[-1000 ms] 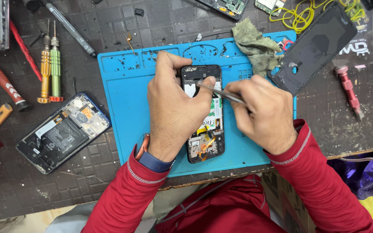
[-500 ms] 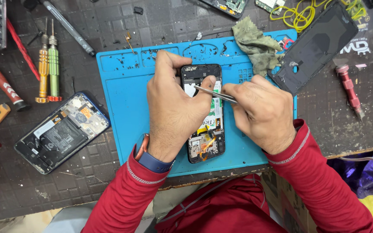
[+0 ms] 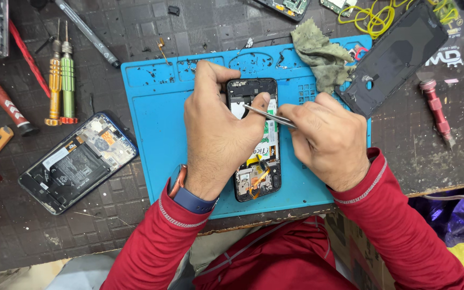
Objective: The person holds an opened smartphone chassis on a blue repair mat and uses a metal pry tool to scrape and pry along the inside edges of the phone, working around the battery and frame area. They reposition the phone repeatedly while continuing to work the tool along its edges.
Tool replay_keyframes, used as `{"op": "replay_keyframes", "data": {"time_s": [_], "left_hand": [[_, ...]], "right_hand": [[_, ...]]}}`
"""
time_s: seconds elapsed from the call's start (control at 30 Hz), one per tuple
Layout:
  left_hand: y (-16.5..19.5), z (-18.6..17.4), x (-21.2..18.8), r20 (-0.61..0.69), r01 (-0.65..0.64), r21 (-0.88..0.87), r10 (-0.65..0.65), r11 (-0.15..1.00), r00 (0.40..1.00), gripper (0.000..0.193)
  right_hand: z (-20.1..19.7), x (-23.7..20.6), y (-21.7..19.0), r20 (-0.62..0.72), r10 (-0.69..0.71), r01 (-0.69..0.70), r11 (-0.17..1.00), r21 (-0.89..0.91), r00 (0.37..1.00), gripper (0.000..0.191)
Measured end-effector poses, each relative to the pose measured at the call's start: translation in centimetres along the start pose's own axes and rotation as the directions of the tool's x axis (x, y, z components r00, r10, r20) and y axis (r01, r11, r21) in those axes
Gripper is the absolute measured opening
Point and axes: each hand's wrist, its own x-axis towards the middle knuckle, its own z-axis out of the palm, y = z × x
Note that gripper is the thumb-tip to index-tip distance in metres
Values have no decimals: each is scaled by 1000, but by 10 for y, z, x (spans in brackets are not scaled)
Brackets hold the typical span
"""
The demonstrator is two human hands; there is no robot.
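An opened black phone (image 3: 256, 177) with its back off lies upright on a blue repair mat (image 3: 157, 118). My left hand (image 3: 218, 134) grips the phone's left side, thumb pressed on its upper part. In my right hand (image 3: 328, 139) are metal tweezers (image 3: 267, 115), pinched, with their tips pointing left toward the phone's upper section beside my left thumb. The battery and an orange flex cable show in the phone's lower half.
A second opened phone (image 3: 76, 161) lies left of the mat. Yellow and green screwdrivers (image 3: 61, 75) and a red-handled tool (image 3: 1, 99) sit at far left. A black back cover (image 3: 398, 53), a grey cloth (image 3: 320, 53) and a red driver (image 3: 437, 110) are at upper right.
My right hand with the tweezers has shifted slightly left, bringing the tips closer to my left thumb over the phone's upper part. My left hand keeps its grip.
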Motion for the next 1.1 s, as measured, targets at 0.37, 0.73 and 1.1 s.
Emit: {"op": "replay_keyframes", "data": {"time_s": [0.37, 0.73, 1.1], "left_hand": [[-4, 0, 2, 9, 5, -21, -5, 1000, 1000, 43], [0, 0, 4, 24, 17, -46, -16, 999, 1000, 42], [-1, -3, 4, 19, -3, -28, 3, 1000, 1000, 44]], "right_hand": [[3, 1, 1, -21, 63, -62, 997, 40, 998, 30], [1, 3, 4, -36, 66, -64, 996, 61, 997, 33], [-2, 5, -2, -12, -24, 24, 1000, 3, 1000, 35]]}}
